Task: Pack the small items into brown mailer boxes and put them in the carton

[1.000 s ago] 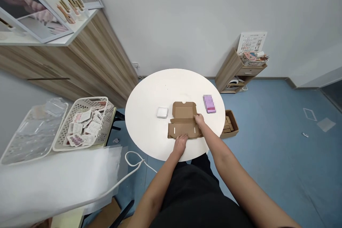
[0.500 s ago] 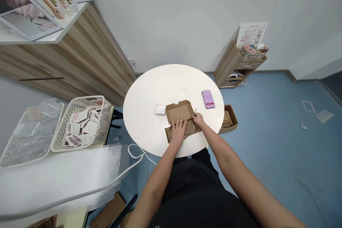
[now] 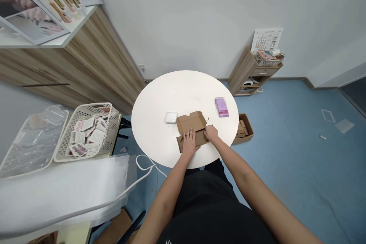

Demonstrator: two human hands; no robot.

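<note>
A brown cardboard box, partly folded, lies near the front of the round white table. Flat on its lower panel rests my left hand, fingers spread. At the box's right side my right hand is closed on the cardboard edge. A small white square item sits just left of the box. The purple pack, blurred by pixels, lies to the right. Beyond my right hand a small thin dark item shows, too small to identify.
Beside the table's right edge stands a cardboard carton on the floor. A white basket of packets is at the left, with a white cable nearer me. A small wooden cabinet stands by the wall.
The box's right side has been folded inward, and my right hand has curled tighter and moved slightly down. The fingers of my left hand have drawn closer together.
</note>
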